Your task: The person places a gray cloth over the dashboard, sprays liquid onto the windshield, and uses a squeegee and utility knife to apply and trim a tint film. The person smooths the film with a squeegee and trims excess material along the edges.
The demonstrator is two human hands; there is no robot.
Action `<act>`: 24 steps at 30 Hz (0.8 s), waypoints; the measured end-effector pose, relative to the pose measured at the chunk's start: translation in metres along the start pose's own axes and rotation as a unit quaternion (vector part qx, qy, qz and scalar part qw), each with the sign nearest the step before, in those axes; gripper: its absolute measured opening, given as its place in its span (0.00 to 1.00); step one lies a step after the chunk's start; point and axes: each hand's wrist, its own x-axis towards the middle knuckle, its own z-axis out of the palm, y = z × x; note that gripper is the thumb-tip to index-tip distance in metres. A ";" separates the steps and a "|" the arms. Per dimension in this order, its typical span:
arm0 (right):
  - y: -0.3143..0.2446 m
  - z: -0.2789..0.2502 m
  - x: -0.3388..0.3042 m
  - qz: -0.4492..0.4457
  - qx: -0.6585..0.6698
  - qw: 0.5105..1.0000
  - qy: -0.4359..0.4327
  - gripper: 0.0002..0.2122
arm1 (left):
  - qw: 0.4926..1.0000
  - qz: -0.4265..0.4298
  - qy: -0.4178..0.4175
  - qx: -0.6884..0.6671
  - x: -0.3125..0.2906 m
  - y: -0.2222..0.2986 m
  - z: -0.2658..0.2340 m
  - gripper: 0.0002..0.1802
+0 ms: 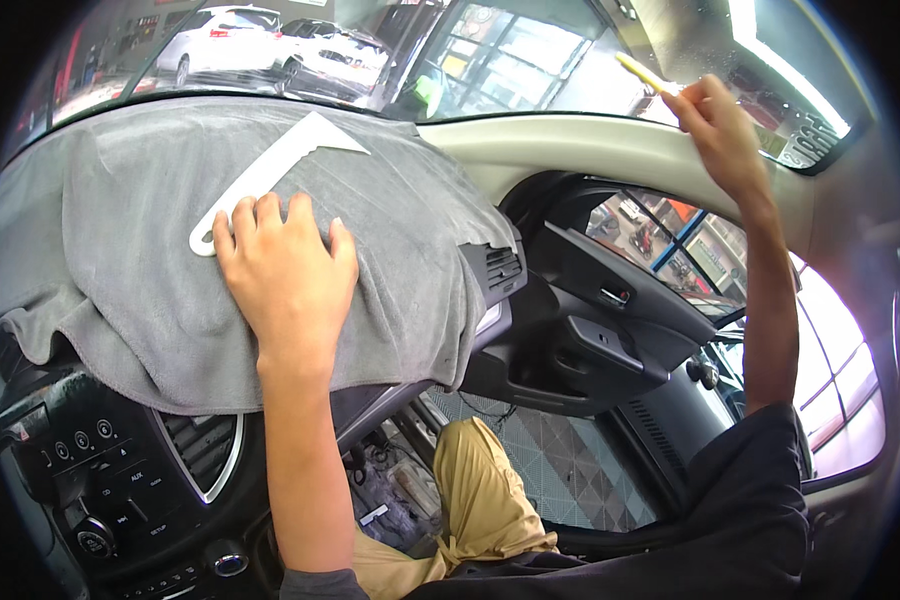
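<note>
Sitting in the front of a car, I rest my left hand (pixel 282 268) flat on a grey towel (pixel 170 280) that is spread over the dashboard, my fingers released and spread, gripping nothing. Just past my fingertips a white plastic scraper (pixel 270 172) lies on the towel, its long handle running from beside my index finger up toward the windscreen (pixel 450 50); I cannot tell whether my fingers quite touch it. My right hand (pixel 722 125) is raised high by the upper corner of the windscreen, fingers pinched round a thin yellow stick (pixel 638 72) whose tip points at the glass. The towel hangs over the dashboard edge near an air vent (pixel 502 266). Below it sits the centre console (pixel 110 480) with knobs and buttons. The door (pixel 610 340) on my right stands open, showing a grey tiled floor (pixel 580 470) beneath. My knee in tan trousers (pixel 480 490) shows low down. Outside the glass, white cars (pixel 280 45) are parked in a workshop yard.
</note>
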 end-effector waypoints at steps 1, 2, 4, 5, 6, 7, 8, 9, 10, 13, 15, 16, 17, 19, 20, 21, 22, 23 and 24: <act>-0.007 -0.008 -0.004 0.006 0.036 0.999 0.003 0.18 | 1.000 -0.003 0.000 -0.007 0.000 -0.001 0.002 0.14; 0.031 0.005 -0.006 0.015 -0.072 0.997 -0.025 0.18 | 0.999 0.000 -0.012 -0.032 -0.004 0.005 0.002 0.14; 0.061 0.012 -0.014 0.018 -0.206 0.976 -0.062 0.18 | 0.998 -0.006 -0.022 -0.066 -0.008 0.013 0.006 0.14; 0.046 -0.001 -0.013 0.024 -0.145 0.989 -0.031 0.18 | 0.998 -0.004 -0.010 -0.057 -0.002 0.011 0.000 0.14; 0.026 -0.019 -0.020 0.009 -0.065 0.998 -0.005 0.17 | 0.999 -0.005 -0.010 -0.050 -0.004 0.008 -0.002 0.14; 0.008 -0.025 -0.017 -0.012 0.032 0.999 0.024 0.17 | 1.000 -0.007 -0.004 -0.028 0.000 -0.003 -0.006 0.14; 0.020 -0.037 -0.023 0.036 0.035 0.999 -0.003 0.17 | 0.999 -0.010 0.000 -0.050 -0.002 0.001 -0.007 0.13; 0.056 -0.035 -0.014 0.071 -0.090 0.993 -0.035 0.17 | 0.997 -0.014 0.005 -0.070 -0.003 0.003 -0.008 0.13; 0.075 -0.035 -0.025 0.038 -0.155 0.987 -0.024 0.15 | 0.996 -0.013 0.004 -0.089 -0.007 0.006 -0.008 0.13; 0.035 -0.068 -0.033 0.074 -0.077 0.994 -0.015 0.13 | 0.997 -0.011 -0.010 -0.078 -0.006 0.009 -0.009 0.13; 0.016 -0.088 -0.036 0.090 0.037 0.995 -0.022 0.13 | 0.996 -0.020 -0.010 -0.081 -0.005 0.004 -0.011 0.13; 0.061 -0.079 -0.032 0.038 -0.026 0.999 -0.026 0.13 | 0.995 -0.016 -0.018 -0.097 -0.008 0.007 -0.011 0.13; 0.074 -0.076 -0.031 0.063 -0.191 0.977 -0.064 0.14 | 0.995 -0.014 -0.022 -0.098 -0.008 0.009 -0.011 0.13; 0.063 -0.094 -0.042 0.048 -0.154 0.987 -0.016 0.14 | 0.995 -0.017 -0.022 -0.094 -0.008 0.012 -0.011 0.13; 0.041 -0.105 -0.051 0.067 -0.067 0.995 -0.001 0.14 | 0.995 -0.022 -0.031 -0.088 -0.008 0.012 -0.012 0.12; 0.007 -0.121 -0.058 0.080 0.031 0.996 0.016 0.14 | 0.997 -0.027 -0.021 -0.076 -0.004 0.005 -0.014 0.13; -0.010 -0.129 -0.063 0.095 0.125 0.987 0.031 0.14 | 0.997 -0.030 -0.013 -0.068 -0.001 -0.002 -0.017 0.13; 0.013 -0.130 -0.066 0.110 0.039 0.993 0.014 0.13 | 0.996 -0.025 -0.018 -0.084 -0.004 0.003 -0.016 0.13; 0.054 -0.123 -0.063 0.124 -0.047 0.991 -0.006 0.13 | 0.996 -0.019 -0.024 -0.090 -0.007 0.007 -0.016 0.13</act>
